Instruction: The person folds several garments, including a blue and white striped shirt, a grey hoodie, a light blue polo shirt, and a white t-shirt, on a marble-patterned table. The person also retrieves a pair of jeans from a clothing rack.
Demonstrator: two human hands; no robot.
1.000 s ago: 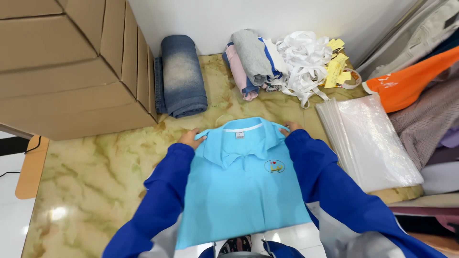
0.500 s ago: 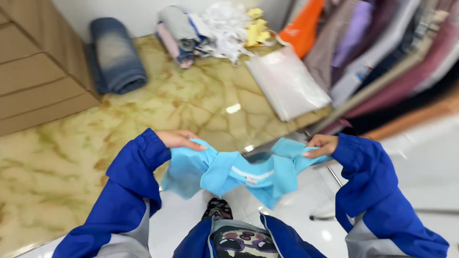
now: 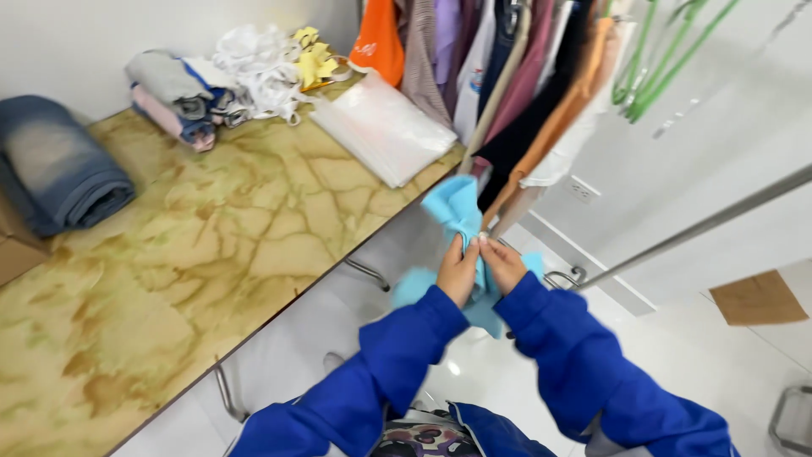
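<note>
Head cam: left hand & right hand side by side, fingers pinched shut on light-blue shirt. Shirt bunched up, held in air just off the marble table front-right edge, rising above fingertips, rest hanging below.

— Where do the hands sit against the table?

— Off its right edge, near the viewer: the left hand and right hand side by side, touching, both pinching the light blue cloth garment between them. The marbled yellow stone table spreads to their left.

— And on it?

— The rolled blue denim jeans at far left; right of them the stack of folded grey and pink clothes, then the heap of white straps. The clear plastic bag lies at the table's far right corner.

— Beyond the hands?

— The row of hanging clothes, right of the bag.
</note>
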